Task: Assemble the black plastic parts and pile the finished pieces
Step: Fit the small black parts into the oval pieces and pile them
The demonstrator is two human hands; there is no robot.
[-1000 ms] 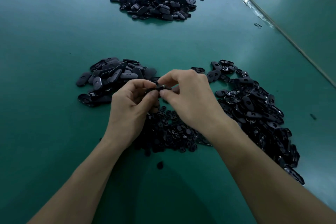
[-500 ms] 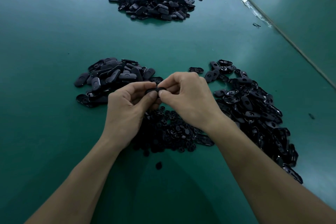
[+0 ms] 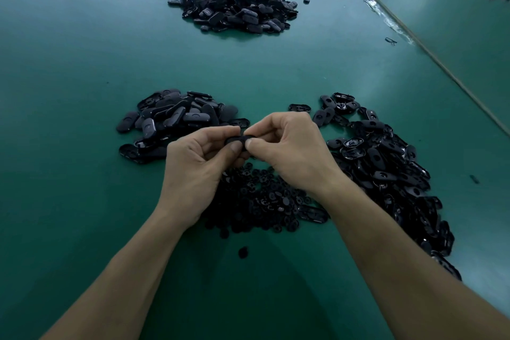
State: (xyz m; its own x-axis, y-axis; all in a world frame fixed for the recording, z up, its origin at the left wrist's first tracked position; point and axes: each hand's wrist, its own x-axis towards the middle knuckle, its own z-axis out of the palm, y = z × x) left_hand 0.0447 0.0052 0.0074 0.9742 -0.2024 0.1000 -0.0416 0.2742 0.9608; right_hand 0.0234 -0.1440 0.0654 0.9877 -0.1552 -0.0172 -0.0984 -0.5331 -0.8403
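Green desk [image 3: 82,63] fills the view, w/ a second green surface butting it on the right. Biggest heap is the right pile [image 3: 386,174] of glossy open black shells, running from mid-desk down alongside the right forearm. The far pile [image 3: 237,5] of oval black pieces sits well apart at the top. The left pile [image 3: 171,119] of matte oval covers lies just beyond the left hand [image 3: 193,171]. The centre pile [image 3: 262,201] of small round black bits sits under & btwn both wrists. Left hand & right hand [image 3: 289,146] meet above it, fingers curled, thumbs & forefingers pinching one black part [image 3: 237,140] btwn them. It's mostly hidden, so can't tell its make-up. One stray bit [image 3: 243,252] lies alone near the centre pile's close edge.
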